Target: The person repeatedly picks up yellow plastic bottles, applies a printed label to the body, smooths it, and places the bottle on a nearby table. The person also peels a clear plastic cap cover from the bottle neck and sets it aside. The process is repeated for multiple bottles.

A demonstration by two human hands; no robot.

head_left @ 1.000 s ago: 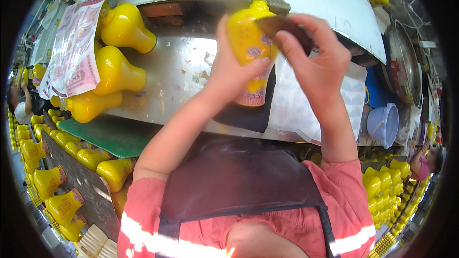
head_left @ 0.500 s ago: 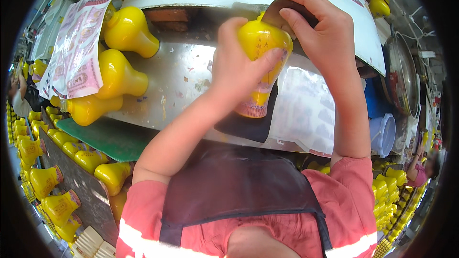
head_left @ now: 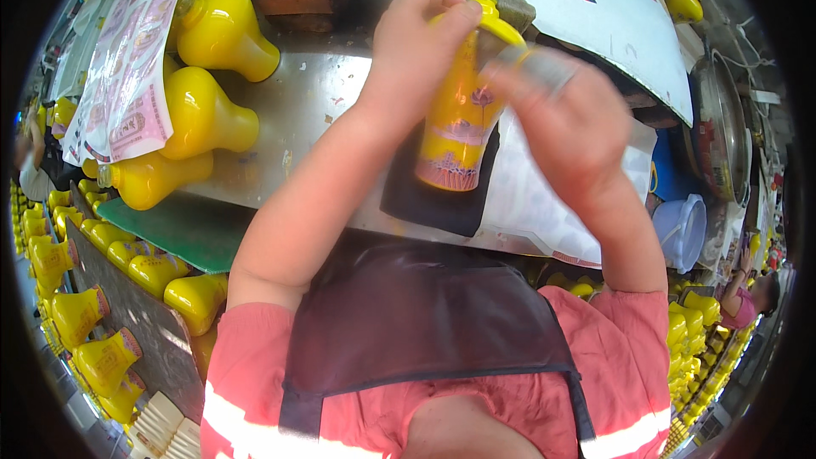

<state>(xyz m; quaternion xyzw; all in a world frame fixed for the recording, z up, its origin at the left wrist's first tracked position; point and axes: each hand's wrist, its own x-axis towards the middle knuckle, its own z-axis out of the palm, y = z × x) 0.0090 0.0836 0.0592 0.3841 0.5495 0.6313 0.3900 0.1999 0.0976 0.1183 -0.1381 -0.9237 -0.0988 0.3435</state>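
A yellow glazed bottle, printed with purple flowers and a pink patterned band at its base, lies with its neck away from me over a black cloth. My left hand is closed round its shoulder, near the neck. To the right of the bottle, my right hand is smeared by motion. Between its fingers is a flat scraper, blurred and greyish, close to the bottle's shoulder. A grey-green folded cloth lies behind the neck. A pale decal sheet lies beside the black cloth.
Several plain yellow bottles lie at the left, partly under a printed decal sheet. A green board juts out below them. A white bucket stands at the right. More bottles fill racks; another person is far right.
The bottle has turned, showing its flower print instead of its lettering. My left hand has moved up toward the neck. My right hand has come down and toward me beside the bottle.
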